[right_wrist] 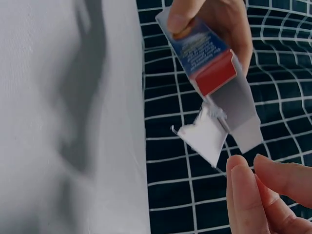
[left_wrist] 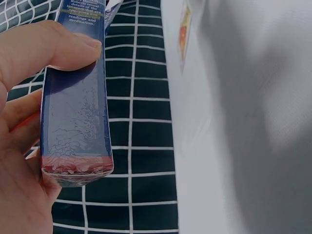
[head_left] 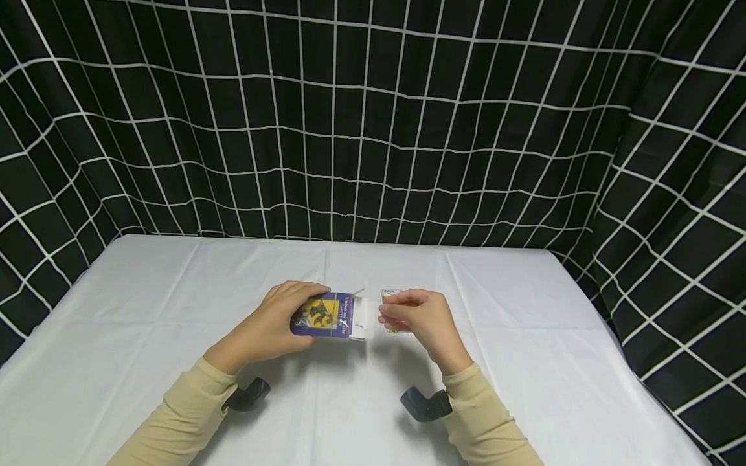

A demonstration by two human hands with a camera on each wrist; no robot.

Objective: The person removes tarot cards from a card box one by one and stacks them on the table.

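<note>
My left hand (head_left: 274, 323) grips a blue tarot card box (head_left: 319, 314), thumb along its narrow side and fingers behind. The box is held over the table with its opened end toward my right hand. White flaps (right_wrist: 204, 136) stick out from that end; a red band (right_wrist: 214, 73) borders it. My right hand (head_left: 422, 317) hovers just right of the flaps, fingers bent and thumb near the fingertips (right_wrist: 239, 168), with nothing seen between them. Below that hand a card (head_left: 399, 334) lies on the table, partly hidden by it.
A white cloth (head_left: 326, 414) with fold creases covers the table. Black curtains (head_left: 350, 116) with a white grid stand behind and at both sides. A dark wrist-worn device (head_left: 250, 395) juts from the left sleeve, and a similar device (head_left: 425, 404) from the right sleeve.
</note>
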